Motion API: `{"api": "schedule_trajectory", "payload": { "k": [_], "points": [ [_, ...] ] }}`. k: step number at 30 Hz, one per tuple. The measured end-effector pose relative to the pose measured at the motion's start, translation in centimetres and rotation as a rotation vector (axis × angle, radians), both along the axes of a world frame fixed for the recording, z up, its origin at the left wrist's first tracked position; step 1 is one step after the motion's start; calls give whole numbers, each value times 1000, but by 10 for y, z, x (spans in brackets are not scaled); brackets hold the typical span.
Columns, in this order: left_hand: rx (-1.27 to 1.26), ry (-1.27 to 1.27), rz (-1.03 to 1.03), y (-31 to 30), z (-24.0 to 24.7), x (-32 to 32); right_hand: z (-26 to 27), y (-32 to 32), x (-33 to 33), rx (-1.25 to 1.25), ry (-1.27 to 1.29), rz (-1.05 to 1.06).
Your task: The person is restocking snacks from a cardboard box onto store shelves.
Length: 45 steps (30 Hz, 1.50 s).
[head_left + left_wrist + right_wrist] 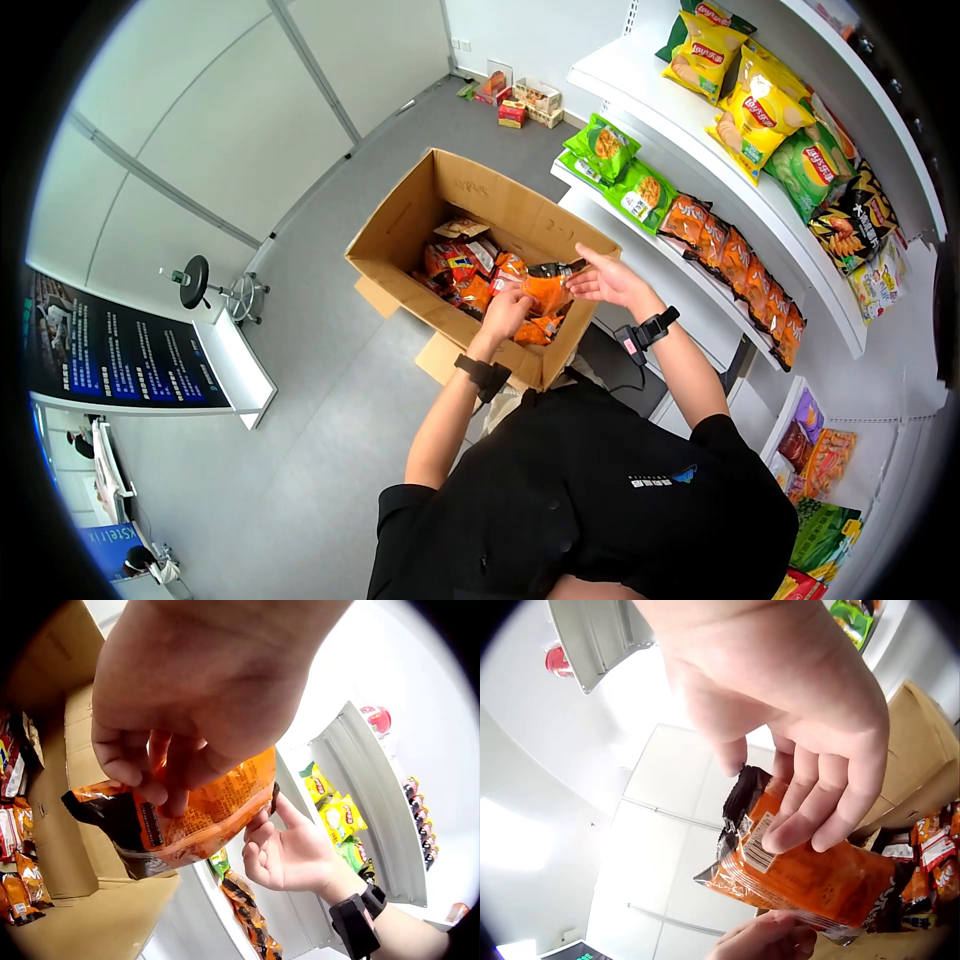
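Note:
An orange snack bag (546, 291) with black ends is held up over the open cardboard box (400, 215). My left hand (507, 315) grips the bag from its near side; its curled fingers lie against the printed back in the left wrist view. The right hand (607, 280) is at the bag's other end. In the right wrist view its fingers (799, 817) lie over the barcode side, and the thumb meets the black crimped edge. Below, several red and orange packets (465, 270) lie jumbled in the box.
Right of the box are white shelves (640, 85) with yellow and green chip bags (757, 108), green noodle packets (640, 195) and a row of orange bags (735, 265). Small boxes (512, 113) stand on the floor by the wall. A stool (196, 282) is at left.

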<state>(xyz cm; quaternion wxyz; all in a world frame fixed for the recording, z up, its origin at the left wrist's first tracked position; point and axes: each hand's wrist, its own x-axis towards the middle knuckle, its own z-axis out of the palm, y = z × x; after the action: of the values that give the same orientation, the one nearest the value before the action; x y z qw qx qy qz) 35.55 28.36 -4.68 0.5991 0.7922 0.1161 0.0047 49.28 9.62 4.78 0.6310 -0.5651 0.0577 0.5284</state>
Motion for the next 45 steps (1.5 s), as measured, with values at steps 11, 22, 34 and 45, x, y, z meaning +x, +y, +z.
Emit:
{"api": "schedule_trajectory", "payload": {
  "k": [11,22,34,45],
  "points": [
    [-820,268,296,11,17,-3,0,2,-12,40,-592,335],
    [-1093,309,145,-17,1,45,6,-49,-20,-123,-589,38],
    [-991,274,-94,-40,23,65,-8,-92,-24,8,-247,45],
    [-918,235,-179,-40,40,56,-11,-155,24,175,-352,-554]
  ]
}}
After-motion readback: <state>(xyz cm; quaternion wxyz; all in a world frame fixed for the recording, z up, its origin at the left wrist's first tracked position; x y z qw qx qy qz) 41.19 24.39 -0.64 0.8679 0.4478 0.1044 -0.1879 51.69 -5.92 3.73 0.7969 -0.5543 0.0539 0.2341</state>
